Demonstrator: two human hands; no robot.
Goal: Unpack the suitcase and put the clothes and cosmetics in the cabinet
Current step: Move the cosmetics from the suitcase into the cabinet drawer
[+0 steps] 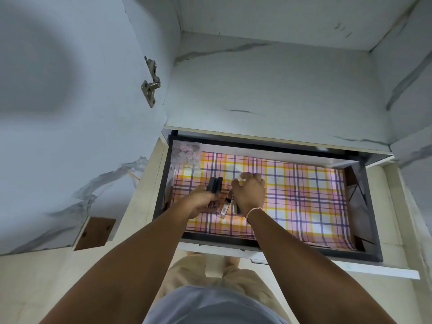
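L fingers (205,191) round cosmetic tubes (215,184)

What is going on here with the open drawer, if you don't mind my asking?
A person is putting cosmetics into an open drawer lined with checked paper. The left hand grips a bunch of dark cosmetic tubes over the drawer's left part, while the right hand reaches in beside it, over more tubes on the liner. A clear pack of small jars sits in the back left corner.

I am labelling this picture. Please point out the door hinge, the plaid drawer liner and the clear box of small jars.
door hinge (151,81), head view, metal arm.
plaid drawer liner (304,195), head view, bare middle.
clear box of small jars (189,153), head view, lid.
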